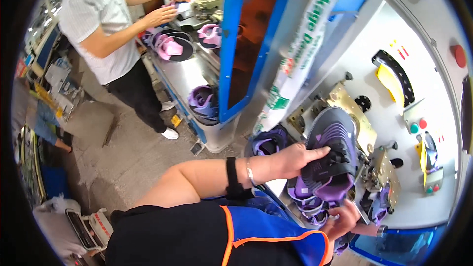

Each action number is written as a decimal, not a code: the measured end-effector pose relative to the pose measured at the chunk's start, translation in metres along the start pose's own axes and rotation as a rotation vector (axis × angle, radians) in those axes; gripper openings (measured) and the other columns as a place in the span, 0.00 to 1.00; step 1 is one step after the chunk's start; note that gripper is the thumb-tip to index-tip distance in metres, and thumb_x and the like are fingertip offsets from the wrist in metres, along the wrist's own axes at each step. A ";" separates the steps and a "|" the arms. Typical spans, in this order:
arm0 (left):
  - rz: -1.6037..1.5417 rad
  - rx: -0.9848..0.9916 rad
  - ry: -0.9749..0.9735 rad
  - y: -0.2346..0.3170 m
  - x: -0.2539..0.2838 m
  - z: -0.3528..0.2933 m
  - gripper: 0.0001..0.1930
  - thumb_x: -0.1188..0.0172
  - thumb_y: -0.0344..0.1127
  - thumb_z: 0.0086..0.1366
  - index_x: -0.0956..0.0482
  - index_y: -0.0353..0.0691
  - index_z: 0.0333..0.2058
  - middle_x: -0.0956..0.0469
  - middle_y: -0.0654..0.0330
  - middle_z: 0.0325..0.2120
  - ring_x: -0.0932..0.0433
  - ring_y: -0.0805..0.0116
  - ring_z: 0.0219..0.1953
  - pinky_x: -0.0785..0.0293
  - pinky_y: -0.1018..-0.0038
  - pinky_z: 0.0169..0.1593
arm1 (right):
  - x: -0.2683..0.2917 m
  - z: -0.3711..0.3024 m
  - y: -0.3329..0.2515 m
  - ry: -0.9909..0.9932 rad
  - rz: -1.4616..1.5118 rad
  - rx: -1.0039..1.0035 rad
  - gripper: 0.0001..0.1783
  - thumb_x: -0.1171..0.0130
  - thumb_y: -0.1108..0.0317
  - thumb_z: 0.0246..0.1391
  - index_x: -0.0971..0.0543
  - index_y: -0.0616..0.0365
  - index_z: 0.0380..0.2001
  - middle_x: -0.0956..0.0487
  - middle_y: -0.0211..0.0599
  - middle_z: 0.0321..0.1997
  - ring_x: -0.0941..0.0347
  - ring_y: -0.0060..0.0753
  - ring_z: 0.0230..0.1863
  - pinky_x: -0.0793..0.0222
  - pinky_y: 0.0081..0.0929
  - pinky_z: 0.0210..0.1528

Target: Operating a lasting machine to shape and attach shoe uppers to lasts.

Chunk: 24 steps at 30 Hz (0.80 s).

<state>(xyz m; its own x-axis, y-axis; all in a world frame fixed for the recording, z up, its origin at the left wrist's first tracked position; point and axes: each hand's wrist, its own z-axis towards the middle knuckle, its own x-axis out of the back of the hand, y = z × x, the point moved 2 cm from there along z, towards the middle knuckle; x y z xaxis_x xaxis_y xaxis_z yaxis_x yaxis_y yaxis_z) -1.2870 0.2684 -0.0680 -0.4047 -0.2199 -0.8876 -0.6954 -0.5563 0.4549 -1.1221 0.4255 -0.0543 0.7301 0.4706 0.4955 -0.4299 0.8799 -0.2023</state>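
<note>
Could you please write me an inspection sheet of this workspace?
Surface: white machine panel with buttons and metal fixtures.
Job's things: purple shoe set on the machine; more purple shoe parts below it.
Clutter: purple shoe in a bin; pink shoes further along.
Hands: left hand grips the shoe's side; right hand at the shoe parts below, grip unclear.
Cables: nothing seen.
Surroundings: a co-worker at the next station; concrete floor.

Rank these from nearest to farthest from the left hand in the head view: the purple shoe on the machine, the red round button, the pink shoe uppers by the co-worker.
1. Purple shoe: under the left hand, in its grip.
2. Red round button: upper right, on the machine panel.
3. Pink shoe uppers: far upper left, near the co-worker.
</note>
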 end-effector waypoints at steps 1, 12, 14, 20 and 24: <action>0.047 -0.025 -0.006 -0.001 0.001 0.001 0.17 0.48 0.36 0.71 0.30 0.36 0.55 0.24 0.58 0.49 0.24 0.68 0.52 0.27 0.69 0.57 | -0.001 0.013 -0.002 -0.225 0.029 0.065 0.17 0.42 0.57 0.56 0.25 0.57 0.41 0.24 0.39 0.35 0.29 0.40 0.33 0.31 0.29 0.37; 0.159 0.039 0.013 0.018 0.035 -0.010 0.25 0.54 0.45 0.73 0.42 0.45 0.65 0.27 0.52 0.51 0.25 0.57 0.51 0.28 0.59 0.55 | 0.021 0.116 0.055 -0.119 -0.265 0.105 0.10 0.38 0.71 0.50 0.23 0.57 0.37 0.24 0.44 0.35 0.27 0.51 0.32 0.31 0.40 0.34; 0.117 0.109 0.060 0.006 0.047 -0.008 0.19 0.56 0.45 0.73 0.32 0.43 0.57 0.22 0.55 0.43 0.23 0.61 0.44 0.26 0.63 0.48 | 0.029 0.151 0.083 -0.028 -0.355 0.025 0.10 0.38 0.72 0.49 0.23 0.56 0.37 0.24 0.43 0.35 0.27 0.52 0.34 0.31 0.40 0.37; 0.156 0.177 0.104 -0.005 0.049 -0.006 0.15 0.51 0.41 0.71 0.29 0.41 0.51 0.22 0.58 0.36 0.22 0.65 0.39 0.26 0.67 0.46 | 0.003 0.247 0.214 -0.118 -0.304 -0.214 0.10 0.44 0.60 0.57 0.23 0.55 0.36 0.22 0.42 0.37 0.25 0.49 0.39 0.30 0.38 0.41; 0.180 0.158 0.182 0.000 0.049 -0.007 0.12 0.53 0.39 0.72 0.29 0.40 0.48 0.24 0.57 0.34 0.24 0.61 0.38 0.27 0.64 0.45 | -0.018 0.267 0.257 -0.023 -0.222 -0.169 0.14 0.40 0.59 0.55 0.23 0.54 0.42 0.22 0.43 0.42 0.25 0.47 0.43 0.30 0.37 0.44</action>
<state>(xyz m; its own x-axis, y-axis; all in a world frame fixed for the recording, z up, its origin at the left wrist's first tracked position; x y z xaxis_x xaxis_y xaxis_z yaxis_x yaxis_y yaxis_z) -1.3029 0.2521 -0.1118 -0.4269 -0.4518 -0.7834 -0.7117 -0.3666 0.5992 -1.3879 0.6257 0.1098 0.7835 0.2653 0.5619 -0.1649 0.9606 -0.2236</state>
